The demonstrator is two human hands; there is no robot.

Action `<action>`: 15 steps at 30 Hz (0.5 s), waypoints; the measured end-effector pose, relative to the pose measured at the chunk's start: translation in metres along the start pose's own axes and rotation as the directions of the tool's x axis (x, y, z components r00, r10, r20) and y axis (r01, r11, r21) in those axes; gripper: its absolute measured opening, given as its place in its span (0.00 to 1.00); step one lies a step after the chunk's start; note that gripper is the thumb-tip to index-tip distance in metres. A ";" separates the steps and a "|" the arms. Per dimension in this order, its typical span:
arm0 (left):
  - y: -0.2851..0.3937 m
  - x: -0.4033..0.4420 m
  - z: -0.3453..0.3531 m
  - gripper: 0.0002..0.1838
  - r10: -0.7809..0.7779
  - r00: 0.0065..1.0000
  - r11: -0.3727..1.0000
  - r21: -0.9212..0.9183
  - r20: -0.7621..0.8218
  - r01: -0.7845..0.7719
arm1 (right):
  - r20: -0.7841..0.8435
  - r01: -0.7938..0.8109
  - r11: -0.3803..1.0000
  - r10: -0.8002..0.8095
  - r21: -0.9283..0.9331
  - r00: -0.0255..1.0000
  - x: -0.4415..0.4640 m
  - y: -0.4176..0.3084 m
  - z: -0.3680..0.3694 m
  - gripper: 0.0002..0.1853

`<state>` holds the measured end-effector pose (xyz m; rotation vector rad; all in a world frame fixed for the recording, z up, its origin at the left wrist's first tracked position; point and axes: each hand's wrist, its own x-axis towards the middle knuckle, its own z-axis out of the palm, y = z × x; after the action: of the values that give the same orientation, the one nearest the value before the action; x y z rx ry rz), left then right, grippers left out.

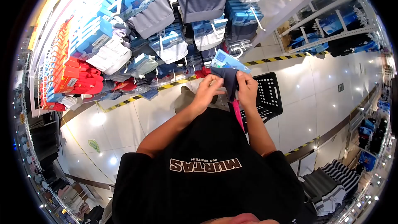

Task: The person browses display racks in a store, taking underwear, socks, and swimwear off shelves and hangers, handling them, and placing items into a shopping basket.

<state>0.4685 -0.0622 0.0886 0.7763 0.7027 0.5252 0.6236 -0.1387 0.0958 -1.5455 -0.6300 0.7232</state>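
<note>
Both hands meet in front of the chest around a dark grey garment (226, 76) with a blue card (229, 61) at its top. My left hand (207, 92) pinches the garment's edge on one side, its fingers bent. On the other side, my right hand (247, 90) grips it with the thumb and fingers closed. Something bright pink (237, 114) hangs below the garment, between the forearms. Just beyond the hands are packs of grey and white garments on hooks.
A black basket (270, 95) is beside my right hand. Ahead stands a rack with blue-carded packs (244, 14) and red packs (85, 76) on hooks. Yellow-black tape (275, 59) runs along its base. Folded striped clothes (340, 174) lie at the lower right.
</note>
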 end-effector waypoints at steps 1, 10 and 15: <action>0.006 -0.004 0.009 0.11 0.014 1.000 0.998 0.067 0.026 -0.016 | -0.007 0.062 0.997 -0.062 -0.050 0.998 -0.004 -0.010 0.006 0.15; 0.004 0.006 0.001 0.29 0.028 1.000 0.987 0.161 0.008 -0.028 | 0.023 0.180 0.950 -0.181 -0.255 0.983 -0.002 -0.029 0.004 0.10; 0.014 -0.009 0.020 0.27 0.144 0.989 0.930 0.337 0.030 -0.146 | 0.012 0.196 0.932 -0.202 -0.303 0.979 -0.001 -0.033 0.004 0.07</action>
<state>0.4752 -0.0684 0.1130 1.1586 0.7444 0.5422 0.6202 -0.1336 0.1285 -1.7352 -0.9020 0.4706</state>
